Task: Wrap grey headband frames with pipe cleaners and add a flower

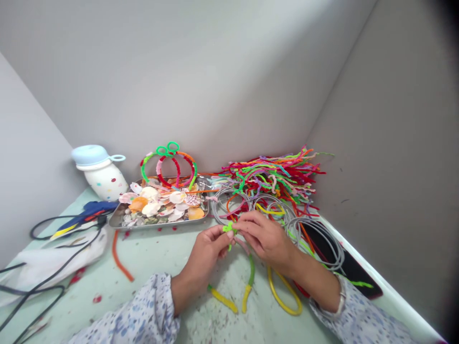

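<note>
A lime-green fuzzy stem, bent into a small knot-like form, sits between the person's fingertips above the counter. The left hand is clamped on it between thumb and forefinger; the right hand pinches it from the other side, fingers drawn together. Below the grip hangs a wrapped band, pink near the fingers, then green, then yellow toward its ends; the fingers cover the junction, so whether the stem is wound around the band or merely lies against it cannot be told.

Beneath and beside the right forearm, a yellow loop rests on the counter, near coils of grey wire that partly overlie a black flat object. Behind the coils lies a heap of multicoloured fuzzy stems against the wall. Beyond the left hand, a metal tray holds seashells, with two arched bands topped by green loops standing upright over them. In front of the tray lies an orange stem. At far left are a white bottle with a blue lid, a blue-handled tool and black cables across white plastic.
</note>
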A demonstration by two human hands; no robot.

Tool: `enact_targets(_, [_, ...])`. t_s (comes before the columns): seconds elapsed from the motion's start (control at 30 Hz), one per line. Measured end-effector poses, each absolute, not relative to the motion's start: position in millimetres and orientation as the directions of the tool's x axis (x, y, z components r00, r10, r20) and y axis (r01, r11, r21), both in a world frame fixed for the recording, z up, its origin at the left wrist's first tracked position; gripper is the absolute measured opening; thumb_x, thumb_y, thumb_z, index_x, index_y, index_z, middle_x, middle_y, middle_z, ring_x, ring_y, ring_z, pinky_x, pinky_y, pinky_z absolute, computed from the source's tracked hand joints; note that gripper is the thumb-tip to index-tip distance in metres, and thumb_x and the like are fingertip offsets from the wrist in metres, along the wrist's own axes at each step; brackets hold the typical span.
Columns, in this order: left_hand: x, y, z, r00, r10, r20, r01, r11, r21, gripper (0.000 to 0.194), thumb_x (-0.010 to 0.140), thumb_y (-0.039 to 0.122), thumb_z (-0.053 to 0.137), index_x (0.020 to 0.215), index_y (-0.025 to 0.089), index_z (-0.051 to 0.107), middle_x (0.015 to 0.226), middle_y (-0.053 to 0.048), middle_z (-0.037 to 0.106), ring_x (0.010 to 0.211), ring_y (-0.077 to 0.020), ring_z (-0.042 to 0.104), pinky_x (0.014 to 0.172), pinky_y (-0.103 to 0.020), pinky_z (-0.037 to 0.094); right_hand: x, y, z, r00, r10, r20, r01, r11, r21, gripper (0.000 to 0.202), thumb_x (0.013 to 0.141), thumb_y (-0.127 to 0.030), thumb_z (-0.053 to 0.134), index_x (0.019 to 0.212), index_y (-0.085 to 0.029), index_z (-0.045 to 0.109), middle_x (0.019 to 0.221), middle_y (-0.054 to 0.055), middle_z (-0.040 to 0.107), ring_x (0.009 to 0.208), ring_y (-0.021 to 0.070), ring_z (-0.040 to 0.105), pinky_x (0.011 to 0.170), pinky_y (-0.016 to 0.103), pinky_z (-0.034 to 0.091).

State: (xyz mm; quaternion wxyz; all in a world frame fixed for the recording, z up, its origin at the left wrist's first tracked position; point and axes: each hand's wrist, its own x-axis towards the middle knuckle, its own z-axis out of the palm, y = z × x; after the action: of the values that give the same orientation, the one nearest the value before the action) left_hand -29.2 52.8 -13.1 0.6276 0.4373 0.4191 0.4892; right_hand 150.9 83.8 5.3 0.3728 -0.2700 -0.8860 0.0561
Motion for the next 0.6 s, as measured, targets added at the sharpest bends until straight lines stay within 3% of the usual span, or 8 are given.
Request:
enact_targets(0.27, [-28.7,53.9,-13.7,0.216,0.967,-0.134,-0.246,0.186,0.951,0.025,0.078,0.036,0.067,0.072,0.014,0.058,0.062,0.003,0.050,0.049,-0.0054,0.035,0.046,-0.019,0.024,158.9,86.3,18.7,-0.718,0.493,0.491,0.540,0.840,-0.054,0.020,0.092,-0.017,0.046,0.101,-0.022,0.063,0.096,0.003,0.060,0.079,0.0130,0.056,0.066,0.023,0.045])
enact_targets(0.6, [-28.7,53.2,-11.7,0.266,0.950,-0.163,-0.251,0.231,0.940,0.020,0.078,0.031,0.064,0.071,0.014,0.056,0.061,0.003,0.051,0.047,-0.0051,0.037,0.045,-0.019,0.025,159.2,86.3,18.9,-0.788,0.425,0.445,0.506,0.859,0.074,0.020,0.094,-0.017,0.040,0.096,-0.018,0.059,0.095,0.004,0.058,0.078,0.0134,0.053,0.065,0.023,0.042])
